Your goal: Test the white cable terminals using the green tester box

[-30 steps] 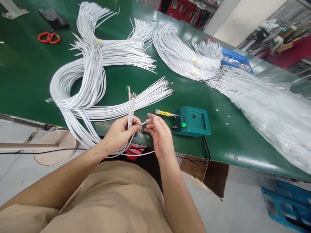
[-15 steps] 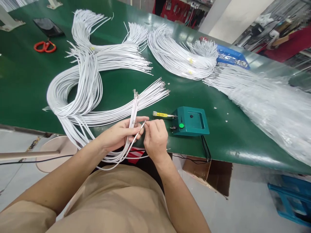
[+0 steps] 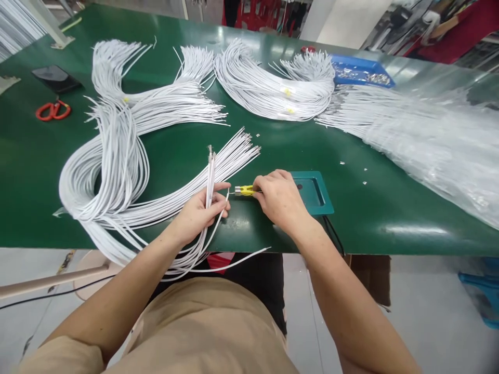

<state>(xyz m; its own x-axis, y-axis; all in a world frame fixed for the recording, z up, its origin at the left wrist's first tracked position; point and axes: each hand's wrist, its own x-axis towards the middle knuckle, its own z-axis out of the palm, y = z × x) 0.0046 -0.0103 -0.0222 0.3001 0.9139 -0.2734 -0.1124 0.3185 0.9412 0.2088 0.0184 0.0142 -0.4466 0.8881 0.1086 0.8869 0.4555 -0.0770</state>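
Note:
My left hand [image 3: 205, 210] is closed round a few white cables [image 3: 211, 174] with metal-tipped ends pointing up. One more cable [image 3: 223, 210] rises between its thumb and fingers, its tip at the metal end of a small yellow tool [image 3: 245, 190]. My right hand [image 3: 276, 197] grips that tool from the right, fingers pinched. I cannot tell whether tip and tool touch. Behind the right hand sits a green device [image 3: 322, 192] with a shallow tray; its left part is hidden. One loose cable end [image 3: 257, 253] sticks out past the table edge near my lap.
Large bundles of white cable [image 3: 105, 156] lie on the green table [image 3: 374, 208]. Red-handled scissors [image 3: 53, 110] and a dark flat object [image 3: 56, 78] are at left. A blue tray [image 3: 360, 70] of small metal parts and plastic-wrapped cables [image 3: 429, 140] lie at right. A person in red [image 3: 463, 28] is beyond.
My right hand has left the cable tip and moved right, taking hold of the yellow tool beside the device. My left hand still holds the cables. The whole view has shifted.

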